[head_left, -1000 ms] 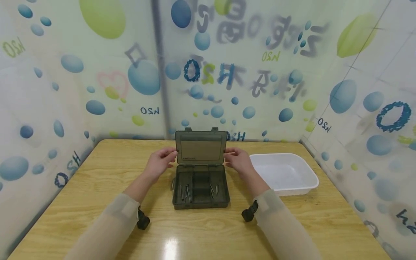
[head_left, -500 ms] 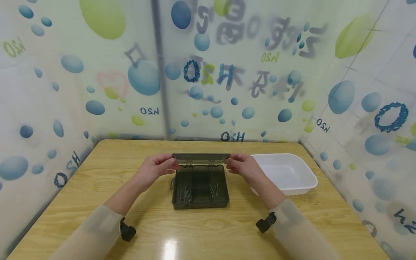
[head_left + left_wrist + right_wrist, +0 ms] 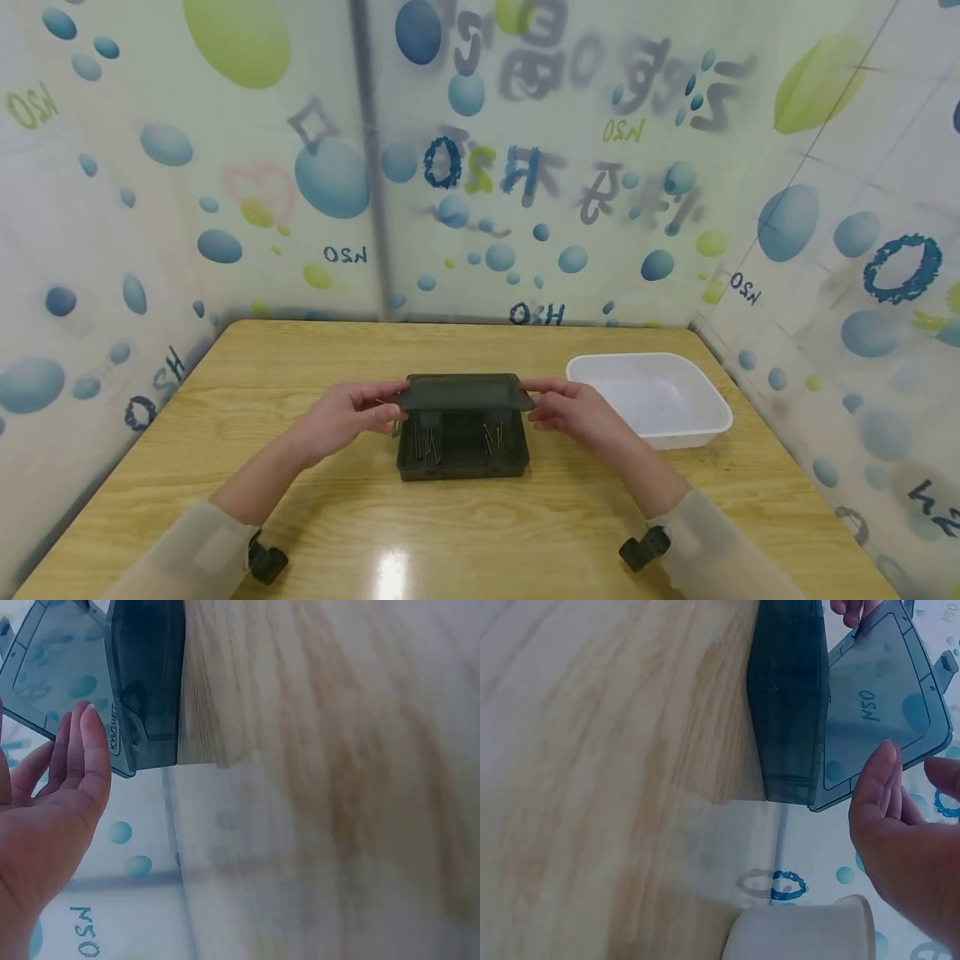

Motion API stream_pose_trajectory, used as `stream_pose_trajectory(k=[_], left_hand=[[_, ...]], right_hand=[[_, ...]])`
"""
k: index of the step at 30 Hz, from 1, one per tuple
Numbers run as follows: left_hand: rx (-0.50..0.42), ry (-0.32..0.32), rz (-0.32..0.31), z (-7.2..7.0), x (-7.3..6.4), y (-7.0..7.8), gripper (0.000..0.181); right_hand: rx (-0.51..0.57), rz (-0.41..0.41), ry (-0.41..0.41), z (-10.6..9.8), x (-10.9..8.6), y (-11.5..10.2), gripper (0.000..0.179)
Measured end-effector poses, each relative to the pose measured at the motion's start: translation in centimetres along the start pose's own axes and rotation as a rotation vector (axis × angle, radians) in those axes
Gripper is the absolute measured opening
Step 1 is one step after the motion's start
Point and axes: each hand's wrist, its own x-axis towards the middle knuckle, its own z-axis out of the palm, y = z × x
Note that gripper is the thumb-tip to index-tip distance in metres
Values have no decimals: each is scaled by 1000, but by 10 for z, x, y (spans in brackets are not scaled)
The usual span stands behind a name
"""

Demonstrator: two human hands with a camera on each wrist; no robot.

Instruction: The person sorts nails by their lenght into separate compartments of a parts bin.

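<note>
A dark translucent plastic storage box [image 3: 463, 472] lies on the table with its lid [image 3: 465, 392] tilted part way down over the rear half. My left hand [image 3: 337, 423] holds the lid's left edge, and my right hand [image 3: 585, 419] holds the opposite edge. In the left wrist view, long fingers [image 3: 91, 746] lie against the lid's side. The right wrist view has my fingertips [image 3: 885, 756] at the near lid edge, thumb close to the corner. Several thin metal pins [image 3: 431, 446], like nails or screws, lie in the box's left and right compartments.
A white plastic tub [image 3: 675, 437] stands to the right of the box, just beyond my right hand. Bare wood of the table [image 3: 465, 533] shows in front of the box. A patterned curtain [image 3: 480, 242] hangs behind the table's back edge.
The lid has swung from upright down toward me over the box, both hands moving with it at its sides. My forearms have spread apart a little. The box and tub stay in place.
</note>
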Motion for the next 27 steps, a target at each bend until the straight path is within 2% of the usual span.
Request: stream_pose_trajectory(k=[5,12,21,27], left_hand=[[90,-22,-16,4,-4,-1,64],[227,-57,20,12,-7,2,73],[211,-102,8,21,-7,1,85],[235,-117,-12,21,-10,1,84]], right_hand=[[-100,4,-50,-2,-8,7,47],[-259,-51,-127,0,-16,11,52],[-416,-50,-127,7,-19,13,53],[-457,-16,-125,9,-18,11,55]])
